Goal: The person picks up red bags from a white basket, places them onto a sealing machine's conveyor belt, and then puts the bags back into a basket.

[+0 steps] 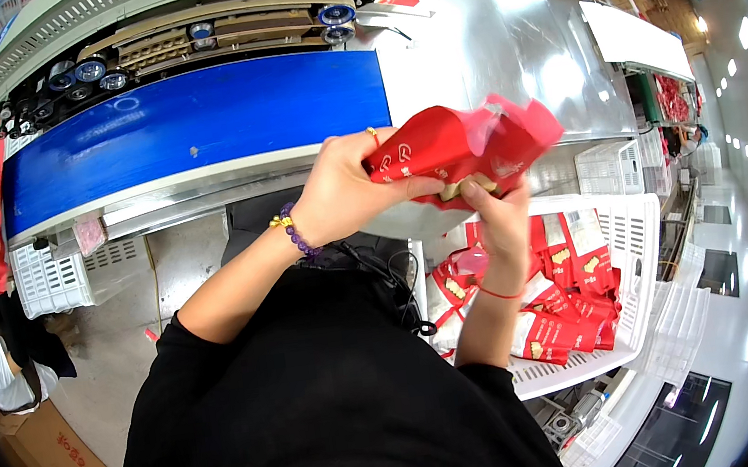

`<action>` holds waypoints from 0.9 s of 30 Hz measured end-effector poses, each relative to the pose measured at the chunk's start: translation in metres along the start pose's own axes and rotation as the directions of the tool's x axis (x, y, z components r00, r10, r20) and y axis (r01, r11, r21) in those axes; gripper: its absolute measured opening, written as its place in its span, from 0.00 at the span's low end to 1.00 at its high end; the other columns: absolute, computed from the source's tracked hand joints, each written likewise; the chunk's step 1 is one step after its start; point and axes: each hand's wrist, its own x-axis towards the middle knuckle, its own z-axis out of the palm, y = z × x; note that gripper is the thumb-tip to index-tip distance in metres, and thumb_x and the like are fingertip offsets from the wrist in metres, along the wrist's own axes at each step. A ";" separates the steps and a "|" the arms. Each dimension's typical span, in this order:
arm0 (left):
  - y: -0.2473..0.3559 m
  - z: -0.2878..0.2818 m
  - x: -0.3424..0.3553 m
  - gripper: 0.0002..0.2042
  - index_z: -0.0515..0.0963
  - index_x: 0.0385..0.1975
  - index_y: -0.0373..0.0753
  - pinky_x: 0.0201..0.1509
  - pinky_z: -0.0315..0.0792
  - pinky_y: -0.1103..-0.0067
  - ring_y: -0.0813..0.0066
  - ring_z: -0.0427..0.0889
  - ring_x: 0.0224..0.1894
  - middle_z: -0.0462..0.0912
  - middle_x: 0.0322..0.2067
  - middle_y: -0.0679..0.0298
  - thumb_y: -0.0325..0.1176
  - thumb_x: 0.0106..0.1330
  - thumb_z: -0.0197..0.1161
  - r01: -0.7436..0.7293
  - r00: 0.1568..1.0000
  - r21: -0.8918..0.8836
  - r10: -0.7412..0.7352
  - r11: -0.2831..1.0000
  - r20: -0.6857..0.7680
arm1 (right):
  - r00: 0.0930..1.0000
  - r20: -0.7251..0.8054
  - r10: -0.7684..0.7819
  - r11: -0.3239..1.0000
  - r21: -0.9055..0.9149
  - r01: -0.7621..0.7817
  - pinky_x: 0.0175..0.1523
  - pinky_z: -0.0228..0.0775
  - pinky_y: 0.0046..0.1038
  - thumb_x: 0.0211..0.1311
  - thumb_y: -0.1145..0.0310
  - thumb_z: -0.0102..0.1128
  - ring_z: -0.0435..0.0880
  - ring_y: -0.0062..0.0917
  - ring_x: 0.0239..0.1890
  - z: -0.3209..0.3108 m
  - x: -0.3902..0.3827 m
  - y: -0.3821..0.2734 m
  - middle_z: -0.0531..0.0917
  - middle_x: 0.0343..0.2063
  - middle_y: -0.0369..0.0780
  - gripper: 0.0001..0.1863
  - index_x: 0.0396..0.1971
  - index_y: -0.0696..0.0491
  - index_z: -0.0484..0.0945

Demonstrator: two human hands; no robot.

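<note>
Black shirt (320, 399) — 2 hands (345, 190) (505, 222) hold a white-printed red pouch (433, 140).

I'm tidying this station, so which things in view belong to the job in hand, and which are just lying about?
Likely part of the job:
red pouch, held by left hand and right hand
red packets in the white basket
perhaps the blue belt

Seemingly just lying about:
cardboard box, lower left
white crate, at left

glossy plastic pouch (442, 143); smooth, shiny metal table (485, 56).
</note>
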 end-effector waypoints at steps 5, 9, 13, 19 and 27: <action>0.007 -0.020 0.006 0.12 0.79 0.43 0.32 0.36 0.71 0.86 0.88 0.74 0.31 0.81 0.33 0.72 0.35 0.68 0.62 0.294 0.940 -0.158 -0.254 0.943 0.230 | 0.983 -0.176 0.059 0.995 0.086 -0.045 0.49 0.73 0.23 0.61 0.74 0.65 0.81 0.18 0.41 -0.004 0.008 0.024 0.83 0.40 0.36 0.13 0.45 0.59 0.78; -0.024 -0.014 0.020 0.14 0.80 0.35 0.33 0.33 0.69 0.85 0.90 0.71 0.30 0.79 0.26 0.74 0.39 0.73 0.56 0.165 0.986 -0.081 -0.167 0.983 -0.014 | 0.950 -0.312 0.002 0.996 -0.083 -0.029 0.42 0.71 0.19 0.71 0.65 0.54 0.77 0.13 0.35 -0.007 0.020 0.025 0.83 0.35 0.33 0.14 0.44 0.60 0.79; -0.037 -0.011 0.039 0.13 0.78 0.32 0.31 0.38 0.68 0.83 0.83 0.74 0.35 0.80 0.32 0.68 0.37 0.71 0.57 -0.055 0.968 0.038 0.062 0.998 -0.244 | 0.918 -0.374 -0.135 0.985 -0.151 0.083 0.38 0.65 0.14 0.67 0.67 0.61 0.71 0.09 0.31 -0.007 0.037 0.030 0.80 0.28 0.29 0.12 0.39 0.62 0.82; -0.061 -0.015 0.089 0.19 0.72 0.17 0.32 0.25 0.61 0.84 0.88 0.62 0.22 0.69 0.16 0.71 0.38 0.62 0.69 0.195 0.886 0.170 -0.099 0.966 -0.454 | 0.910 -0.361 -0.205 0.952 -0.288 0.101 0.30 0.58 0.15 0.65 0.68 0.63 0.65 0.09 0.26 -0.043 0.076 0.051 0.75 0.21 0.27 0.11 0.33 0.62 0.82; -0.081 -0.029 0.119 0.08 0.77 0.30 0.39 0.13 0.45 0.87 0.92 0.55 0.12 0.63 0.15 0.79 0.36 0.67 0.62 0.347 0.813 -0.409 -0.488 0.844 -0.318 | 0.942 -0.334 -0.027 0.982 -0.185 -0.037 0.33 0.69 0.16 0.60 0.70 0.67 0.78 0.13 0.28 -0.050 0.144 0.049 0.84 0.25 0.40 0.13 0.35 0.60 0.72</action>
